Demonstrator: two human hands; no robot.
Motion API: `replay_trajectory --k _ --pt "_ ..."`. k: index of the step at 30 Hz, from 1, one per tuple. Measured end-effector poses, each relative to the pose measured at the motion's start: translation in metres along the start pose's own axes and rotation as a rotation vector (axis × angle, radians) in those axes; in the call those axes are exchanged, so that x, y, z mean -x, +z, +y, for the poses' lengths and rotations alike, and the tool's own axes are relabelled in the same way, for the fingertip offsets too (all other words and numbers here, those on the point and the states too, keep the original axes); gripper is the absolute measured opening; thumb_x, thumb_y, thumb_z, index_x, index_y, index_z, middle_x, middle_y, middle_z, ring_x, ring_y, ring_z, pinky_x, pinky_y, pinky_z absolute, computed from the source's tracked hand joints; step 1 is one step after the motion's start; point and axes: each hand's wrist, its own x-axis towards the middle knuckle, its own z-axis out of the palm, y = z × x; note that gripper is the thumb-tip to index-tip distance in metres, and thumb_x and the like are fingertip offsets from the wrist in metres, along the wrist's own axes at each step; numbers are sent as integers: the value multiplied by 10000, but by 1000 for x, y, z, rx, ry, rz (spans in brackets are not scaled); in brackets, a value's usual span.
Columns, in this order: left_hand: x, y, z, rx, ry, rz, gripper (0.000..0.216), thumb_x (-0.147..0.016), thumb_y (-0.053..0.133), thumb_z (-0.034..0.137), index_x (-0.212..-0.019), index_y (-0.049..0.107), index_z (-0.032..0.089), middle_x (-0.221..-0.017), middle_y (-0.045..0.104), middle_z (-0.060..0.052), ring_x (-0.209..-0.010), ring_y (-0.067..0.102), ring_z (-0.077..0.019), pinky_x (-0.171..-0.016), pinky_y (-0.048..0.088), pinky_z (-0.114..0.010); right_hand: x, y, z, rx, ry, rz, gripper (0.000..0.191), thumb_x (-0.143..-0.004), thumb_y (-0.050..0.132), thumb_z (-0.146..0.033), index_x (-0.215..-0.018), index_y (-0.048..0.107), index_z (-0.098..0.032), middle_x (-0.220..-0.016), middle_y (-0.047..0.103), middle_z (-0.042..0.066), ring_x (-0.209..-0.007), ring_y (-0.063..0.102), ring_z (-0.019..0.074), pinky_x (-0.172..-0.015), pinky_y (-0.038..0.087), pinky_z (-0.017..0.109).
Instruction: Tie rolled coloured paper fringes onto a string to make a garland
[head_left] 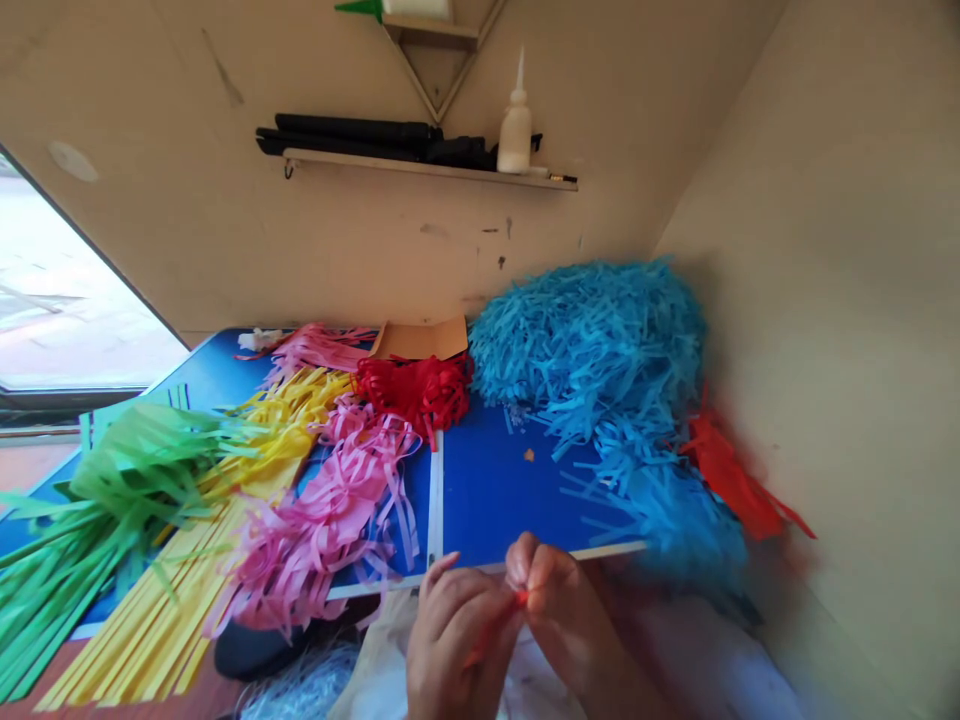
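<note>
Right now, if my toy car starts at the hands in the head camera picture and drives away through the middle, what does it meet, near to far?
Left hand and right hand with a small red bit between them → pale table edge → blue tabletop → red shredded heap → brown card → wall.

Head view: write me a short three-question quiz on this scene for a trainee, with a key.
1. Which colour is the tallest fringed heap on the blue table?
2. True or false: the white bottle lies on its side on the wall shelf.
3. What colour is the piece between the left hand and right hand? A green; B red; C yellow.

Key: 1. Blue. 2. False; it stands upright. 3. B.
</note>
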Motion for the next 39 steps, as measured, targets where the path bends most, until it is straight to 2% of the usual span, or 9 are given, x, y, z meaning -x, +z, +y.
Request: replay_trajectory --k 7,14,21,25,27,29,32,36,39 --pt "-3 2 5 -1 12 34 103 -885 621 176 -919 646 270 -862 759 17 -824 691 -168 -990 413 -390 1 -2 5 26 -90 24 314 -609 904 -406 -608 629 -255 -671 485 1 -766 472 194 -754 409 335" --pt "1 5 -3 40 5 -67 145 -887 585 115 -899 606 258 -808 747 40 -778 702 -139 -1073 357 -398 0 -3 6 78 -206 30 250 -662 880 -365 -601 654 -277 -576 514 -6 -703 482 191 -695 388 334" --pt "6 -1 -16 305 -153 -162 73 -862 663 204 -877 615 256 -722 718 40 -671 703 -144 -979 530 -416 0 5 1 195 -269 -45 340 -632 887 -456 -548 613 -273 -506 524 -18 -624 472 184 -681 383 348" --pt "0 -10 -21 498 -199 -307 38 -858 673 243 -834 700 256 -738 692 -15 -713 688 -161 -762 590 -308 -16 -6 -9 401 -286 -201 350 -687 837 -515 -568 627 -262 -538 594 -27 -596 548 172 -715 436 357" --pt "1 -12 -20 656 -389 -280 147 -873 654 326 -765 688 233 -837 691 -63 -802 684 -191 -714 580 -300 -44 -19 -21 767 -205 -185 277 -771 759 -522 -710 695 -260 -680 673 -4 -683 625 186 -737 476 348" --pt "3 -10 -17 898 -681 -217 233 -875 638 428 -771 641 220 -898 699 -78 -794 680 -199 -699 573 -327 -83 -36 -34 1265 -98 16 189 -860 675 -415 -934 716 -246 -885 712 23 -808 656 185 -751 496 313" --pt "5 -1 -10 1216 -1043 -126 308 -830 688 489 -774 558 215 -686 638 12 -491 539 -88 -541 500 -247 -144 -61 -47 1506 -75 224 181 -869 620 -168 -1041 677 -156 -1090 676 122 -928 641 208 -879 464 357" --pt "6 12 -14 1259 -1206 -74 428 -730 768 546 -740 505 208 -540 440 95 -396 293 -20 -409 280 -156 -186 -80 -48 1612 -40 241 120 -841 610 -67 -929 668 -125 -1092 656 167 -992 623 242 -913 442 380" --pt "9 11 -23 1143 -1186 -77 454 -710 762 589 -784 531 206 -522 360 109 -425 264 -26 -417 234 -152 -180 -77 -46 1600 -28 212 123 -862 560 -40 -841 657 -112 -1030 659 177 -991 624 255 -907 444 390"
